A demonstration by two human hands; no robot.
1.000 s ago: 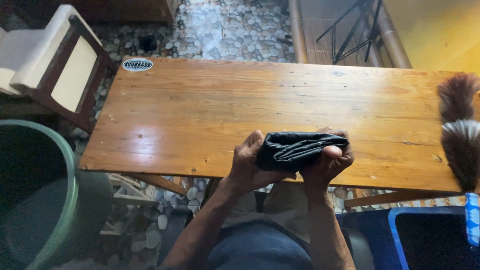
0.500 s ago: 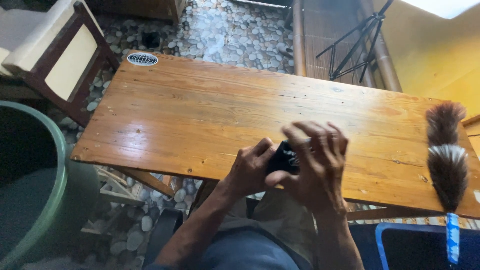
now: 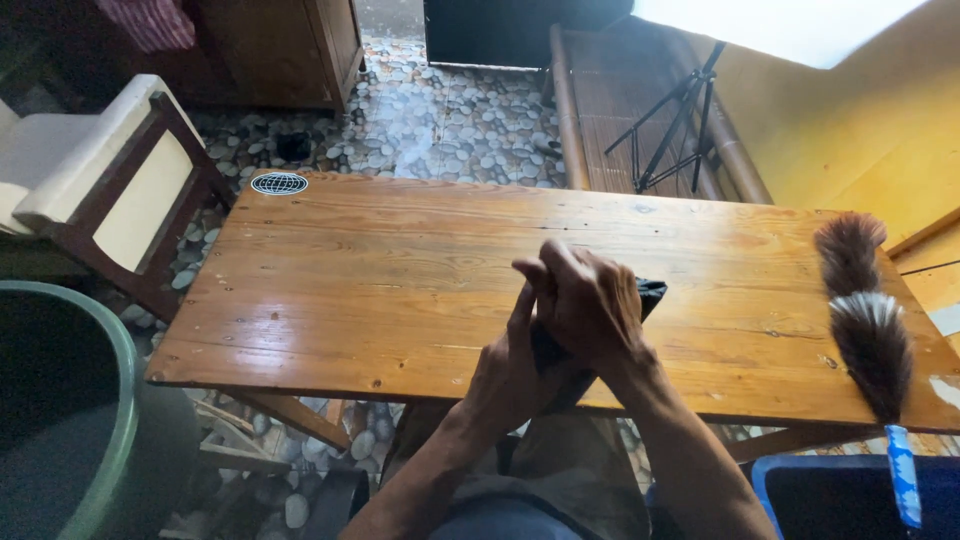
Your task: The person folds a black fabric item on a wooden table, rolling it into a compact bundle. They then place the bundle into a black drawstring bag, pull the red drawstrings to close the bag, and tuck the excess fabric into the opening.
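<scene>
Both hands are clasped together over a dark folded cloth [image 3: 648, 293] at the near edge of the wooden table [image 3: 380, 270]. The left hand [image 3: 510, 375] is underneath and nearer the body, its fingers pressed upward against the bundle, while the right hand [image 3: 585, 305] is folded down over the top, so the cloth is squeezed between the palms and almost hidden. Only a dark corner pokes out past the right hand's knuckles, pointing away and to the right, which suggests the bundle's long axis runs that way. Well to the right of the grip lies a feather duster [image 3: 868, 318] with a blue handle. Far to the left stand a green tub [image 3: 95, 400] and a cushioned chair [image 3: 110, 190]. A second ago the cloth lay as a long flat fold across both hands; half a second ago it was being gathered; now it is compacted.
</scene>
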